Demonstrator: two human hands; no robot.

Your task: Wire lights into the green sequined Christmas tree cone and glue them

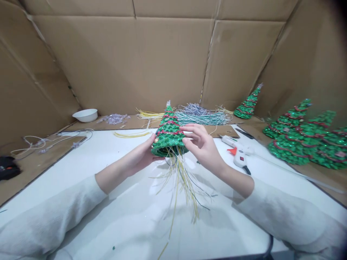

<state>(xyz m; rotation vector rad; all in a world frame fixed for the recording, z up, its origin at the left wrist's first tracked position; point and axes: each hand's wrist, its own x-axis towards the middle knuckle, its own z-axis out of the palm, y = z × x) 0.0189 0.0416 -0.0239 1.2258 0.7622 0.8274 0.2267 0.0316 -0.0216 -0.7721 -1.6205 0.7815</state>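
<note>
A small green glitter Christmas tree (168, 131) with red bead garlands is held above the white table top (108, 155), tilted away from me. My left hand (142, 155) grips its base from the left, thumb on the rim. My right hand (199, 142) touches its right side, fingers curled against the green surface. A bundle of thin yellow, white and dark strands (180, 177) hangs out of the tree's open base toward me.
A white glue gun (240, 153) lies right of my hands. Several finished green trees (300, 139) stand at the right, another (248, 104) at the back. Heaps of strands (200, 115), a white bowl (85, 115) and loose wires (51, 141) sit near the cardboard walls.
</note>
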